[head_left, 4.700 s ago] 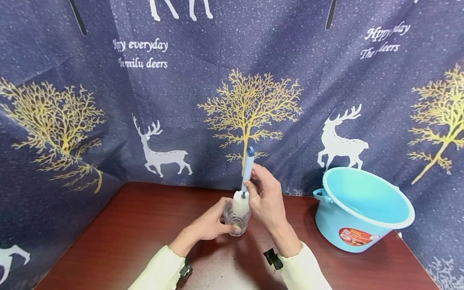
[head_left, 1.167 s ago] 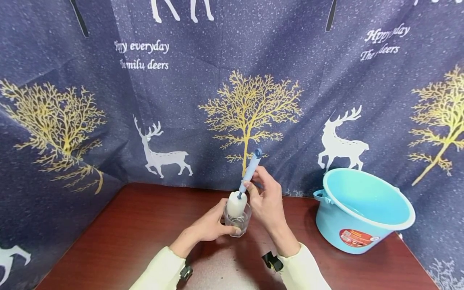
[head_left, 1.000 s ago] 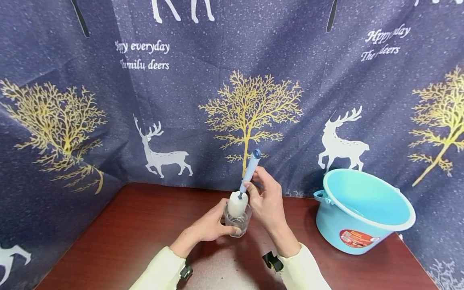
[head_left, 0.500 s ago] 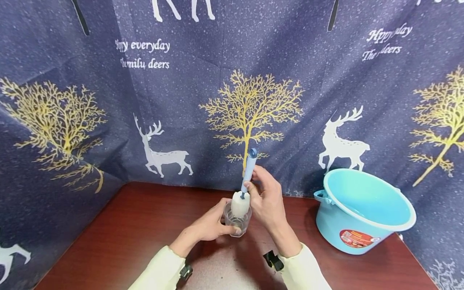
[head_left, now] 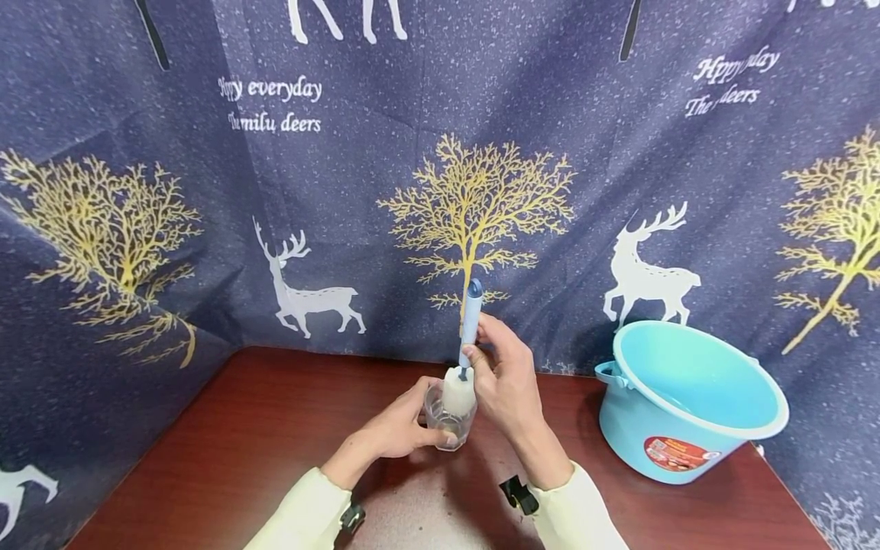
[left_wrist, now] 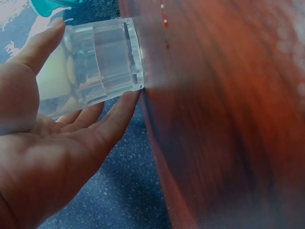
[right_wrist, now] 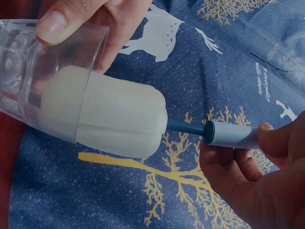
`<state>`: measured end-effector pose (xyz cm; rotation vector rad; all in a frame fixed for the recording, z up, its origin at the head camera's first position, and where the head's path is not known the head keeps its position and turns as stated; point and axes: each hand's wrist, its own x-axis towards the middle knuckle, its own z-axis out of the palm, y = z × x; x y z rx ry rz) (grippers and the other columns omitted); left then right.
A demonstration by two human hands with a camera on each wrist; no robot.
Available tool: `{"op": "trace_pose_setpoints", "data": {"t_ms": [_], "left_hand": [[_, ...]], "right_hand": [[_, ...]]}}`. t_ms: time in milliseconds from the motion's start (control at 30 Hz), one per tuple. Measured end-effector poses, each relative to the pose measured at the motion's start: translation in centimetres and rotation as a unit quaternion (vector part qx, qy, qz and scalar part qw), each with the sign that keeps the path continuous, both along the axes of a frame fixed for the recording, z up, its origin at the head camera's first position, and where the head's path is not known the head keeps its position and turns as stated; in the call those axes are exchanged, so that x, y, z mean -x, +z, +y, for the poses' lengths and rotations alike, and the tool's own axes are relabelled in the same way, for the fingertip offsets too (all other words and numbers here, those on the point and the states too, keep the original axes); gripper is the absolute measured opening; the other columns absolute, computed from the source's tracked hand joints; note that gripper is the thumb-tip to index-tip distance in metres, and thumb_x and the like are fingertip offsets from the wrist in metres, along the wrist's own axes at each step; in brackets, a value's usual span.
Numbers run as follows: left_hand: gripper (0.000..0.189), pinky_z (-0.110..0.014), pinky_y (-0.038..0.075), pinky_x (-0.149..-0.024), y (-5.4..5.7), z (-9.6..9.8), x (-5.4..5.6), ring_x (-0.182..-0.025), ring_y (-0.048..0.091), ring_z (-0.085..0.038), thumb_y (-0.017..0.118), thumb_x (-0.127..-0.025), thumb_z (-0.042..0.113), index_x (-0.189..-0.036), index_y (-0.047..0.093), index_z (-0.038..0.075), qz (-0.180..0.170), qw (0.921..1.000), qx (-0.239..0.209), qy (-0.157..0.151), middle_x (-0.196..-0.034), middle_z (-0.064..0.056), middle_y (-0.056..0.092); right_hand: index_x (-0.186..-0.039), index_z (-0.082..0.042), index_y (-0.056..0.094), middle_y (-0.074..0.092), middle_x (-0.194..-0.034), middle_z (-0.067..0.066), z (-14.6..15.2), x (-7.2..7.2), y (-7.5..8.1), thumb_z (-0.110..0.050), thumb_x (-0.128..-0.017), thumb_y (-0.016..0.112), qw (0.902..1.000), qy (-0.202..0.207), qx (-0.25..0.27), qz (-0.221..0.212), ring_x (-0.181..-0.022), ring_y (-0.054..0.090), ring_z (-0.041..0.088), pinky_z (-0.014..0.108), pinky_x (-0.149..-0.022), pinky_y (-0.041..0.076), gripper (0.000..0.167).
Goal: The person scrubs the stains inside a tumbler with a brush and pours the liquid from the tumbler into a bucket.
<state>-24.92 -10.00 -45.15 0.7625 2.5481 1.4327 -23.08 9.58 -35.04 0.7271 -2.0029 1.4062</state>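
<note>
A clear plastic cup (head_left: 448, 433) stands on the table, and my left hand (head_left: 395, 426) grips it around the side, thumb in front. In the left wrist view the cup (left_wrist: 107, 59) has its base at the tabletop. My right hand (head_left: 507, 373) pinches the pale blue handle of a sponge cup brush (head_left: 470, 325) between thumb and fingers. The white sponge head (right_wrist: 121, 114) sits partly inside the cup, its upper part above the rim, as the right wrist view shows. A dark blue neck joins the sponge to the handle.
A light blue bucket (head_left: 677, 443) with a red label stands at the right of the reddish-brown table (head_left: 275, 428). Behind the table hangs a dark blue cloth (head_left: 330, 198) printed with deer and golden trees. Both wrists wear small black mounts.
The brush handle has swung from leaning right to nearly upright, and the sponge has shifted right inside the cup. My left hand and the cup have stayed in place.
</note>
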Motion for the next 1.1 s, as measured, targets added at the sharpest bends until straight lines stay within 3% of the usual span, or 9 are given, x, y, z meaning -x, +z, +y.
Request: {"op": "trace_pose_setpoints", "data": {"t_ms": [367, 633, 1100], "left_hand": [[0.078, -0.042, 0.056, -0.102, -0.10, -0.01, -0.02, -0.126, 0.061, -0.026, 0.090, -0.086, 0.027, -0.145, 0.043, 0.004, 0.008, 1.0000, 0.000, 0.000, -0.138, -0.012, 0.058], [0.078, -0.042, 0.055, -0.102, -0.21, -0.06, 0.10, -0.126, 0.060, -0.025, 0.090, -0.087, 0.029, -0.145, 0.043, 0.004, 0.009, 0.9999, 0.004, 0.004, -0.140, -0.013, 0.057], [0.075, -0.041, 0.056, -0.102, -0.21, -0.01, 0.01, -0.121, 0.062, -0.026, 0.090, -0.087, 0.024, -0.142, 0.043, 0.003, 0.000, 0.9999, -0.012, -0.002, -0.136, -0.014, 0.057]], "right_hand": [[-0.128, -0.011, 0.071, 0.073, -0.112, 0.017, 0.04, -0.09, 0.06, 0.014, -0.092, 0.071, 1.0000, -0.001, -0.004, -0.008, -0.096, 0.070, 0.022, 0.033, -0.074, 0.062, 0.044], [-0.127, -0.013, 0.071, 0.074, -0.106, 0.005, 0.05, -0.11, 0.13, 0.012, -0.092, 0.072, 0.9998, -0.012, -0.015, -0.004, -0.091, 0.068, 0.017, 0.030, -0.069, 0.060, 0.043], [-0.124, -0.015, 0.071, 0.073, -0.099, 0.001, -0.02, -0.61, 0.56, 0.009, -0.093, 0.074, 0.9988, -0.026, -0.035, -0.023, -0.085, 0.069, 0.014, 0.030, -0.066, 0.059, 0.040]]}}
